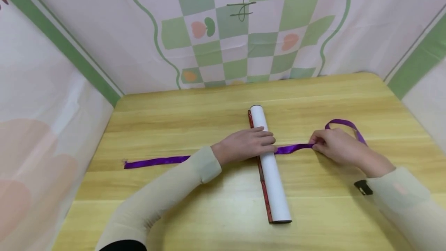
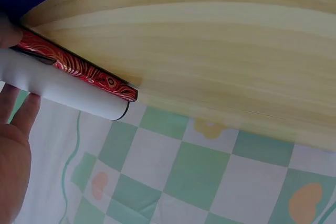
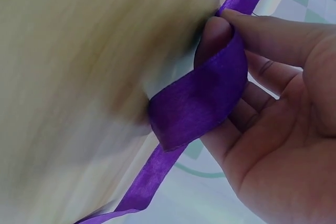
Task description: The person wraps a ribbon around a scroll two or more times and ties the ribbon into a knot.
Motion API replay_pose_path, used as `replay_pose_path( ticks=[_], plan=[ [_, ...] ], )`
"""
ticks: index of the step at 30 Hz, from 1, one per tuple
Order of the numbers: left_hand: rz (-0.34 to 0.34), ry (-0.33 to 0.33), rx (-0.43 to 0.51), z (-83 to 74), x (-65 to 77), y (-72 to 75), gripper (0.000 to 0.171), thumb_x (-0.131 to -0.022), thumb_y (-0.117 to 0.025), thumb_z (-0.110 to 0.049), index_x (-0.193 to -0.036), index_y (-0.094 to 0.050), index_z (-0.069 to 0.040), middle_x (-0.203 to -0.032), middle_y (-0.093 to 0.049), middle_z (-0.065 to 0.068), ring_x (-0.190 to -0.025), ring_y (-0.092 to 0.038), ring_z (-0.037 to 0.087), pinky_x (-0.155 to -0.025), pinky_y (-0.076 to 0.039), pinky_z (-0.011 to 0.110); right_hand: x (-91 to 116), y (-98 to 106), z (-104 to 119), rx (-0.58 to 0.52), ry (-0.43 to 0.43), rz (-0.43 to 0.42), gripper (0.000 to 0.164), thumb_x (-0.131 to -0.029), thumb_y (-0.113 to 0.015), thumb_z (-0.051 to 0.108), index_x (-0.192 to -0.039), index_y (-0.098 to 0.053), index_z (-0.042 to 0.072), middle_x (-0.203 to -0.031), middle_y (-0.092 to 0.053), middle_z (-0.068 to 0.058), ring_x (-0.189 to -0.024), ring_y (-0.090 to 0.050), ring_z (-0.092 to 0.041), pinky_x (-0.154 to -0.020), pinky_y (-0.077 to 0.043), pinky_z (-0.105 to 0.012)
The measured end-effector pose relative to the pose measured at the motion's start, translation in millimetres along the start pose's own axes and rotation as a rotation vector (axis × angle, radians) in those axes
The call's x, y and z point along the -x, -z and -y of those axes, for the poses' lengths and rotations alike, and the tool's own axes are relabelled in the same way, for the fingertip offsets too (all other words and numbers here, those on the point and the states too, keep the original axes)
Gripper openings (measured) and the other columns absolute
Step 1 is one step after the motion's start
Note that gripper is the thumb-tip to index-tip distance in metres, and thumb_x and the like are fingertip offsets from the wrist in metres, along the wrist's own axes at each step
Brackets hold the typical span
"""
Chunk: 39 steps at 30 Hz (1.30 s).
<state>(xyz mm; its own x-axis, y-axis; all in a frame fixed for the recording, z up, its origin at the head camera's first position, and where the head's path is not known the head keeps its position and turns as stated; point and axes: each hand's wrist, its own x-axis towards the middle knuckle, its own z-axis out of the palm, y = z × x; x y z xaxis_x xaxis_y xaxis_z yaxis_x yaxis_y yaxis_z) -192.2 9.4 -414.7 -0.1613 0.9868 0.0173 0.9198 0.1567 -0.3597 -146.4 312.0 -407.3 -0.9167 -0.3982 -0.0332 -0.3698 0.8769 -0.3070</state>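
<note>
Left hand [image 1: 246, 144] partly hides the white roll [image 1: 273, 183].

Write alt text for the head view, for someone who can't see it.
A person's left hand grips a white roll with a red strip along its side on a wooden table, while the right hand pinches a purple ribbon that shows on both sides of the roll. A cloth with green-and-white checks hangs behind the table.

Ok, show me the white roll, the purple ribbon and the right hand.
White roll [image 1: 273, 185], head view: its side, toward the near end.
Purple ribbon [image 1: 287, 150], head view: the stretch just right of the roll.
Right hand [image 1: 340, 146], head view: its back.
</note>
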Motion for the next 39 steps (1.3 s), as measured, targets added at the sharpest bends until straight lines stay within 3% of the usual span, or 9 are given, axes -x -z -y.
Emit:
replay_pose_path(
  ticks=[8,12,22,28,30,33,36,39],
  plan=[
    [0.044,0.042,0.069,6.1,16.9,-0.6,0.041,-0.097,-0.048,-0.006,-0.135,-0.048,-0.021,-0.141,-0.047,-0.001,-0.137,-0.035,0.017,-0.117,-0.016,0.034,1,5,-5,0.025,0.062,-0.008,0.015,-0.083,-0.069,0.019,-0.098,-0.067,0.016,-0.077,-0.059,0.013,-0.07,-0.053,-0.004,-0.065,-0.047,-0.031],
    [0.036,0.063,0.105,8.4,22.7,-0.8,0.041,-0.097,-0.048,-0.006,-0.136,-0.048,-0.02,-0.143,-0.047,0.0,-0.139,-0.034,0.018,-0.117,-0.015,0.033,3,8,-8,0.053,0.085,-0.024,0.017,-0.081,-0.072,0.021,-0.097,-0.067,0.018,-0.076,-0.059,0.015,-0.069,-0.053,-0.002,-0.064,-0.047,-0.029],
    [-0.049,0.007,0.096,4.4,10.5,2.5,0.037,-0.098,-0.045,-0.005,-0.131,-0.052,-0.019,-0.136,-0.051,0.0,-0.133,-0.04,0.017,-0.116,-0.019,0.031,4,1,-3,-0.03,0.073,0.031,0.011,-0.086,-0.066,0.02,-0.097,-0.066,0.018,-0.073,-0.057,0.014,-0.064,-0.048,0.0,-0.062,-0.045,-0.027],
    [-0.017,0.051,0.078,2.7,14.5,2.4,0.041,-0.098,-0.045,-0.005,-0.136,-0.049,-0.021,-0.144,-0.047,0.0,-0.139,-0.034,0.019,-0.116,-0.018,0.033,3,2,-3,-0.037,0.075,0.037,0.011,-0.086,-0.066,0.02,-0.097,-0.066,0.017,-0.074,-0.057,0.014,-0.065,-0.048,0.0,-0.062,-0.045,-0.027],
    [-0.01,0.122,0.119,3.3,20.2,3.7,0.046,-0.099,-0.043,-0.005,-0.142,-0.045,-0.022,-0.149,-0.042,0.002,-0.141,-0.03,0.02,-0.116,-0.018,0.033,3,2,-3,-0.04,0.071,0.038,0.011,-0.086,-0.066,0.02,-0.097,-0.066,0.017,-0.074,-0.057,0.014,-0.065,-0.049,0.0,-0.062,-0.045,-0.027],
    [0.015,0.313,0.253,5.4,35.0,11.1,0.05,-0.097,-0.048,-0.011,-0.146,-0.041,-0.02,-0.148,-0.042,0.005,-0.138,-0.036,0.02,-0.113,-0.026,0.033,4,2,-2,-0.044,0.06,0.046,0.011,-0.087,-0.065,0.022,-0.097,-0.065,0.017,-0.074,-0.057,0.014,-0.064,-0.047,-0.001,-0.061,-0.044,-0.027],
    [0.082,0.502,0.357,5.8,57.1,19.1,0.044,-0.093,-0.057,-0.023,-0.137,-0.053,-0.017,-0.13,-0.056,0.003,-0.117,-0.053,0.018,-0.1,-0.042,0.033,5,0,-1,-0.046,0.055,0.047,0.011,-0.088,-0.065,0.024,-0.097,-0.065,0.017,-0.074,-0.057,0.014,-0.063,-0.046,-0.002,-0.061,-0.043,-0.026],
    [0.193,0.615,0.406,1.5,84.0,20.3,0.035,-0.09,-0.062,-0.037,-0.118,-0.065,-0.017,-0.107,-0.062,-0.002,-0.093,-0.057,0.013,-0.084,-0.048,0.031,7,0,-1,-0.044,0.058,0.043,0.011,-0.089,-0.064,0.024,-0.097,-0.065,0.017,-0.073,-0.057,0.014,-0.062,-0.045,-0.002,-0.06,-0.042,-0.026]
  ],
)
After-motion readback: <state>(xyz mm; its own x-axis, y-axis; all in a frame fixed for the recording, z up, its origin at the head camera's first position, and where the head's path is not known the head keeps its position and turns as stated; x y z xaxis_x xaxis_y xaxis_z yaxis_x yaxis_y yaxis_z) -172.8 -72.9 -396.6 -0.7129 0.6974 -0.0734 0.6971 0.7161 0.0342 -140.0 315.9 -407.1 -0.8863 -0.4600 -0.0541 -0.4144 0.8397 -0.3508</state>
